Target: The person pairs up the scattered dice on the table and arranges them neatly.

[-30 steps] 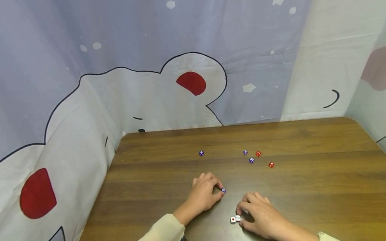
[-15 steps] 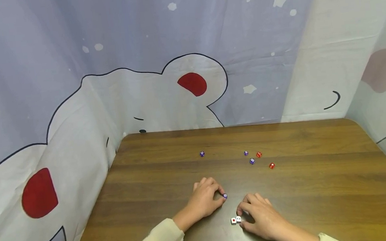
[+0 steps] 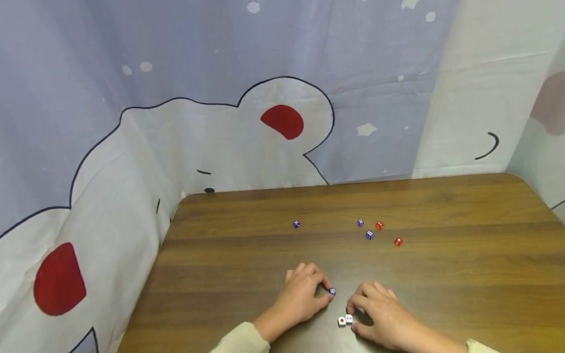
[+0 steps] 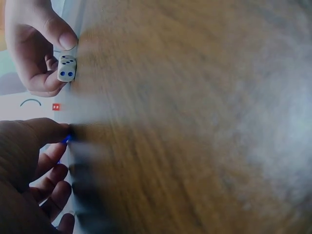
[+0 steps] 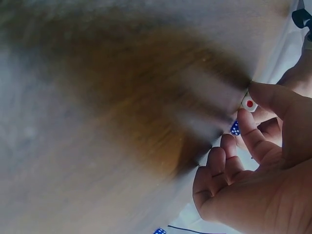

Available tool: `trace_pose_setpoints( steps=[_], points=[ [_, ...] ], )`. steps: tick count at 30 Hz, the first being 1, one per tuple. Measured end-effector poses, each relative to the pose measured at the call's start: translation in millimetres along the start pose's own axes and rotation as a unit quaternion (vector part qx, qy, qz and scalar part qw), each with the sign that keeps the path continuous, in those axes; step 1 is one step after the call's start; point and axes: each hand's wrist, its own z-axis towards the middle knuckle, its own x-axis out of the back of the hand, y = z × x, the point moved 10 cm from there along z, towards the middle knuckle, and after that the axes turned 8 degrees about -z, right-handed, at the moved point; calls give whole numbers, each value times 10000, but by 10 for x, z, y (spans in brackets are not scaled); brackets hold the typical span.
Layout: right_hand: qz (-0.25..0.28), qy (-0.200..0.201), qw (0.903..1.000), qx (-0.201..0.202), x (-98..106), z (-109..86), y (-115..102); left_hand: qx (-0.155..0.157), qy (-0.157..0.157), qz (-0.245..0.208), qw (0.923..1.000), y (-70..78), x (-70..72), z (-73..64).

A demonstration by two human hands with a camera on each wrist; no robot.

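Note:
In the head view my left hand (image 3: 300,294) pinches a blue die (image 3: 332,291) between thumb and forefinger, low over the table. My right hand (image 3: 382,314) holds a white die (image 3: 349,318) between thumb and forefinger tips. Against its left side sits a second white die (image 3: 342,321), showing a red dot. The left wrist view shows the white dice (image 4: 67,68) at the right hand's fingertips, while the left fingers mostly hide their blue die (image 4: 67,139). In the right wrist view a red-dotted white die (image 5: 249,103) appears between the right thumb and forefinger.
Farther back on the wooden table (image 3: 218,249) lie a lone blue die (image 3: 296,223), two more blue dice (image 3: 369,235), and two red dice (image 3: 398,241). A patterned curtain (image 3: 198,139) hangs along the back and sides.
My left hand has brought its blue die toward me and slightly right, closer to the white dice. The right hand and white dice have stayed in place.

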Motion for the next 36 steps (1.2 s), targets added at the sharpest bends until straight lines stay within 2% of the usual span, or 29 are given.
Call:
trace_pose_setpoints(
  steps=[14,23,28,32,36],
  points=[
    [75,-153,9998,98,43,9,8,-71,59,37,10000,11,0,8],
    [59,2,9999,108,259,127,93,30,44,-71,10000,-21,-12,-8],
    [-32,192,9998,49,447,277,230,-15,118,-90,9999,-29,-14,-8],
    [-6,458,9989,-110,618,433,433,-2,100,-92,9999,-34,-21,-7],
    [24,560,9981,-268,721,586,663,22,46,-85,10000,-33,-28,-11]
  ],
)
